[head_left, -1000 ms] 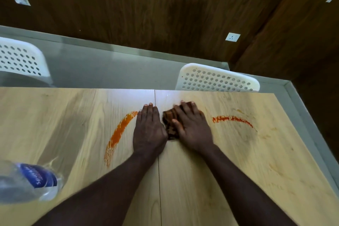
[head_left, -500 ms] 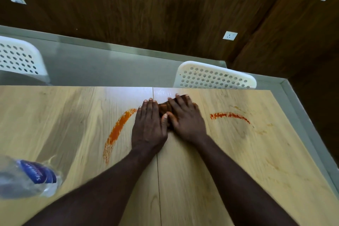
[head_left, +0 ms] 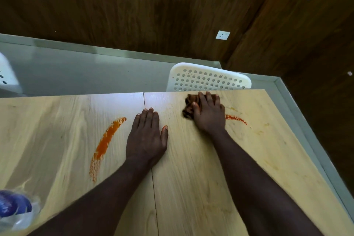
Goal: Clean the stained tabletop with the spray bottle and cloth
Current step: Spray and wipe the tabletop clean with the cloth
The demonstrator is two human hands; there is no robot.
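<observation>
Our right hand point(head_left: 208, 113) presses a bunched brown cloth point(head_left: 189, 105) onto the desk point(head_left: 191, 178) close to its far edge, just right of the seam between the two boards. The fingers bend over the top of the cloth and the thumb pinches its side. Our left hand point(head_left: 146, 138) lies flat on the desk at the seam, fingers straight and close together, holding nothing.

The strip between our two hands looks clean and shows a wet sheen near the far edge, so we judge the middle of the stain is wiped away. Two ends are left. A long orange streak point(head_left: 107, 140) curves just left of our left hand, and a short orange streak point(head_left: 234, 119) sits just beside our right wrist. Faint yellowish marks point(head_left: 258, 132) dot the wood toward the right edge.

The spray bottle point(head_left: 15, 209) sits at the near left corner, blurred and partly out of view, well apart from both hands. We put the job at roughly the halfway point.
</observation>
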